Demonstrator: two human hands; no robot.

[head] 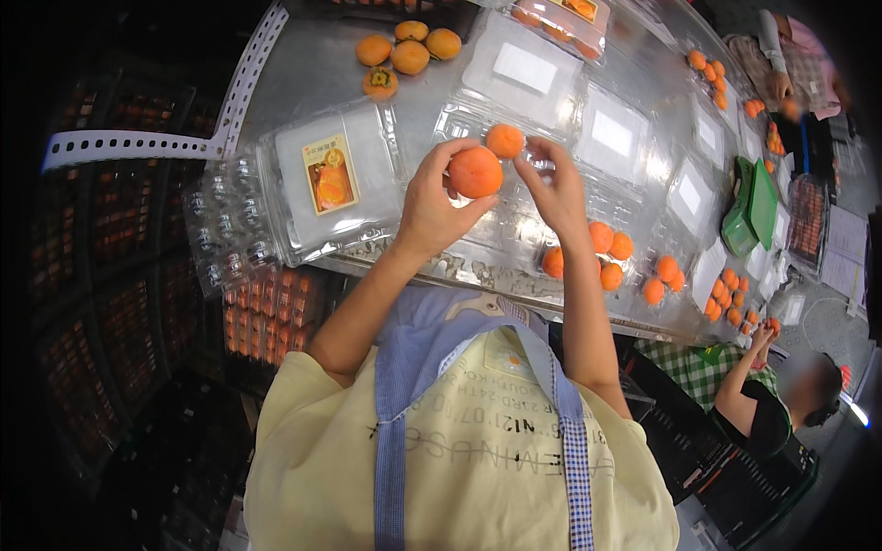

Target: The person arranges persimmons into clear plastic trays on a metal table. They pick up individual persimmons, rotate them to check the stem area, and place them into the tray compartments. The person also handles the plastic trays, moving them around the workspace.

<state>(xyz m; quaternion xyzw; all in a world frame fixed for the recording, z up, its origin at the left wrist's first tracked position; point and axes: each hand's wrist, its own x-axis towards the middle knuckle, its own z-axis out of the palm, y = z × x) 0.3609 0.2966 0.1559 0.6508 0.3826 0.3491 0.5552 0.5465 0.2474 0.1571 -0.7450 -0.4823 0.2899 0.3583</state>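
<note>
My left hand [441, 200] grips a large orange persimmon [475, 172] above the metal table. A smaller persimmon [505, 141] shows just beyond it, between my two hands and close to the fingertips of my right hand [551, 182]; whether those fingers touch it I cannot tell. Beneath both hands lies a clear plastic tray [448, 124], partly covered by them. Left of my left hand, a closed-looking clear clamshell pack [379, 151] carries a printed label with a fruit picture. Several persimmons [610, 276] lie to the right of my right forearm.
Yellower persimmons [410, 57] sit at the back left. Stacked empty clear trays [231, 227] overhang the table's left edge. More packs with white pads [610, 131] spread rightward, near a green plastic container [741, 220]. A co-worker [751, 399] is at the lower right, another person [799, 69] across the table.
</note>
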